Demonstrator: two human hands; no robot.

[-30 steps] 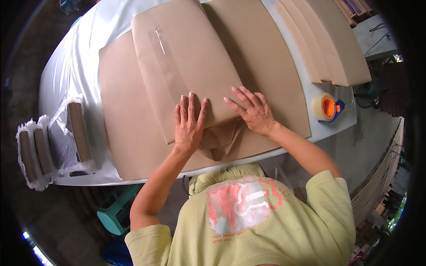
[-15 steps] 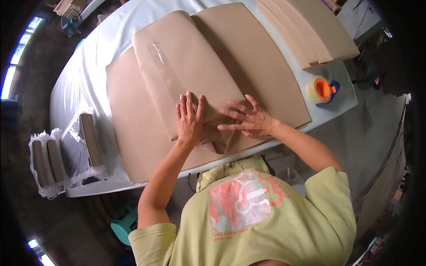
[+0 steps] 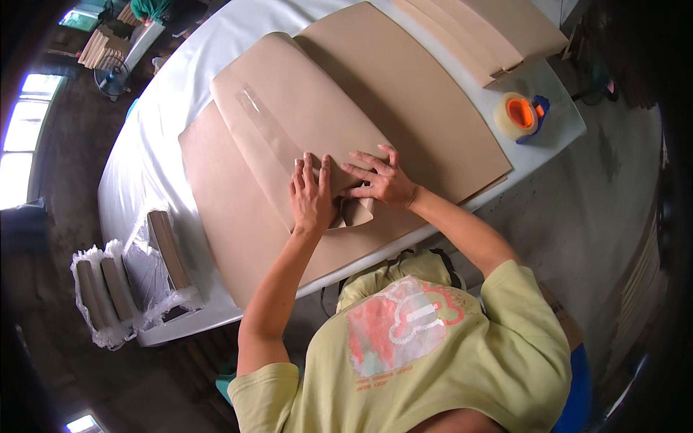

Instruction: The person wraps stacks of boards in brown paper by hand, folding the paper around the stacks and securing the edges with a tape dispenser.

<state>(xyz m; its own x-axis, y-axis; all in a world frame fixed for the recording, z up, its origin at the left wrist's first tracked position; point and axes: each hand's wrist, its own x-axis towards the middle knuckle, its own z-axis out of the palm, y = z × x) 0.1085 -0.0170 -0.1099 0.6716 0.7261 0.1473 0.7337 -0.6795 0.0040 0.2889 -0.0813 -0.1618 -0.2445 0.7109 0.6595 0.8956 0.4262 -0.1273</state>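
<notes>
Now both hands flat and open, gripping nothing, left hand point(image 3: 312, 193) and right hand point(image 3: 381, 179) pinning the folded kraft-paper flap point(image 3: 355, 211) at the counter point(image 3: 151, 144) near edge; best press evenly, crease outward, keep wrapped bundle point(image 3: 303, 115) from shifting.

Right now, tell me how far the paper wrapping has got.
Done: brown paper is wrapped over a flat parcel, its long seam held by clear tape. In hand: left hand and right hand press the near end flap flat. Left: the flap shows no tape; the tape dispenser sits apart.
</notes>
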